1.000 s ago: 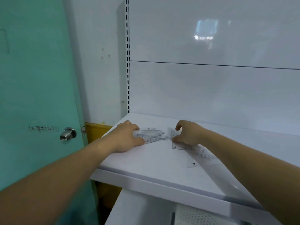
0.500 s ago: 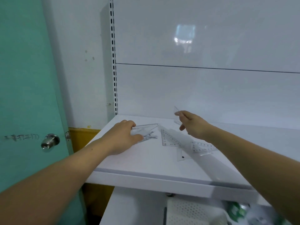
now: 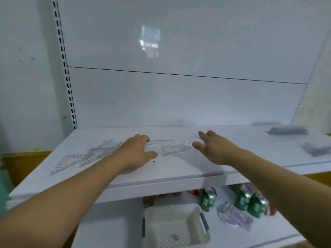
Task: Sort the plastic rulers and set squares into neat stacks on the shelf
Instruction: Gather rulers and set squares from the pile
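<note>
Sorting clear set squares on the shelf.
Loose set squares sprawl towards the shelf's left front edge. Mid-shelf, my left hand curls onto a ruler and my right hand is spread open, empty. One nudge could skid this slick plastic off the front.

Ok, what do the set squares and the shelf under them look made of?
Set squares: clear hard plastic, apparently; the shelf shows through behind printed scale marks. Shelf: smooth white, slightly glossy, likely painted metal, though the look alone leaves it open.
</note>
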`<action>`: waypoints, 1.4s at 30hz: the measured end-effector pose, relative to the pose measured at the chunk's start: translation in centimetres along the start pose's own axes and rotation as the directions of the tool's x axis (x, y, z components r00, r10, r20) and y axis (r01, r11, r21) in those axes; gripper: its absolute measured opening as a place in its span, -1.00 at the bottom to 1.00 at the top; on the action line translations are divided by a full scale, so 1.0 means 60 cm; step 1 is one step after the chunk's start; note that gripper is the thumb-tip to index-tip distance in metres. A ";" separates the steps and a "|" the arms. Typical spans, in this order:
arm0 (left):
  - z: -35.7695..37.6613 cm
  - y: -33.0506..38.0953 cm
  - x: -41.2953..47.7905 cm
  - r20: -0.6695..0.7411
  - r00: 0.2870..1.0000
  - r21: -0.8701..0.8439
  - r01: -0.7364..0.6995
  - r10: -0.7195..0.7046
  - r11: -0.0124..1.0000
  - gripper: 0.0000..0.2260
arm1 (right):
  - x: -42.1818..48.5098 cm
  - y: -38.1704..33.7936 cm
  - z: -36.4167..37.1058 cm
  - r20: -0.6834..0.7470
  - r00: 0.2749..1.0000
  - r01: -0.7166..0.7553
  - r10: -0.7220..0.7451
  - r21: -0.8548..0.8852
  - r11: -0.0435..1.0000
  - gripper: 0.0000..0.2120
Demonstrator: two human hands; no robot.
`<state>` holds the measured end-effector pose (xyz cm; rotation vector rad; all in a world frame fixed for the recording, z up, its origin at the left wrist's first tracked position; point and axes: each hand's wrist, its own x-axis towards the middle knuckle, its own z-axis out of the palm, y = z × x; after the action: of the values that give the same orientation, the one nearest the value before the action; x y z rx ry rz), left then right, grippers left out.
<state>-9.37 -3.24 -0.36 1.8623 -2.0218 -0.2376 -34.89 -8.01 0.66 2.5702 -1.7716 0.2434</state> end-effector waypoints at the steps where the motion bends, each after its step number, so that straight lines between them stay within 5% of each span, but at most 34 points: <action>1: 0.007 0.023 0.005 0.015 1.000 0.007 -0.021 0.021 1.000 -0.44 | -0.015 0.020 -0.005 0.005 1.000 -0.011 0.011 -0.022 1.000 -0.38; 20: 0.275 0.675 0.089 0.068 0.928 -0.041 -0.364 0.366 0.931 -0.39 | -0.382 0.619 -0.111 -0.213 0.910 -0.360 0.354 0.011 0.933 -0.36; 35: 0.385 0.857 0.289 0.110 0.925 -0.042 -0.360 0.363 0.932 -0.41 | -0.261 0.910 -0.069 -0.219 0.901 -0.357 0.375 0.116 0.927 -0.44; 42: 0.414 0.922 0.382 0.141 0.937 -0.001 -0.323 0.320 0.946 -0.46 | -0.181 1.025 -0.080 -0.078 0.949 -0.294 0.305 0.133 0.947 -0.50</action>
<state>-71.05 -23.14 1.29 1.5300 -2.3950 -0.2606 -96.42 -19.61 -0.94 2.3015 -2.1671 0.4850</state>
